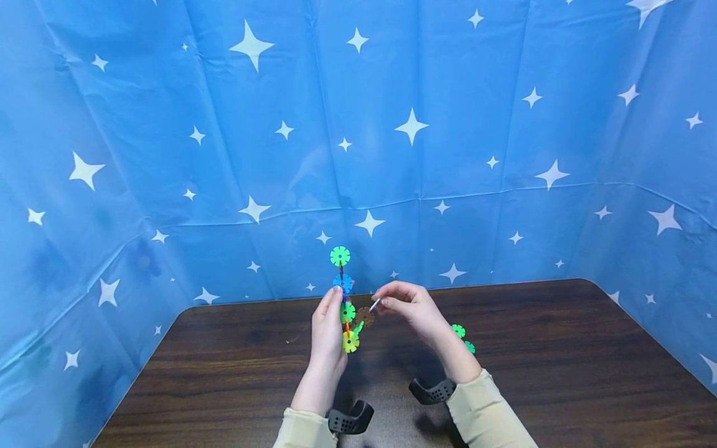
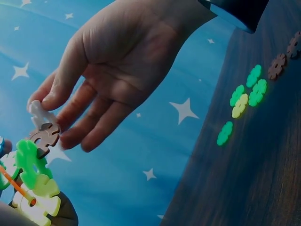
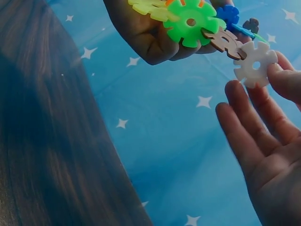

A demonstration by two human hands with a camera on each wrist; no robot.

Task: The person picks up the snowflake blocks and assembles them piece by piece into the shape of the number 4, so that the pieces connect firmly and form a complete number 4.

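- Already linked: a chain of multicoloured slotted plastic discs (image 1: 350,307), gripped by the left hand (image 1: 327,328).
- At its three o'clock, the right hand (image 1: 411,308) pinches a white plastic disc (image 3: 245,70) touching a brown plastic disc (image 3: 220,39); seating unclear.
- Unjoined: green plastic discs (image 1: 469,346), farther toward three o'clock.

Head view, centre: the left hand (image 1: 327,328) partly covers the blue disc (image 1: 344,284) of the chain (image 1: 350,316); the white disc (image 1: 374,305) is edge-on, its face hidden. Right of centre, the right forearm (image 1: 456,356) partly hides the green discs (image 1: 459,330). Left wrist view, upper right: a brown disc (image 2: 295,44) is cut by the edge. Right wrist view: the top edge truncates the yellow disc (image 3: 143,6), the right edge the right hand (image 3: 273,155).
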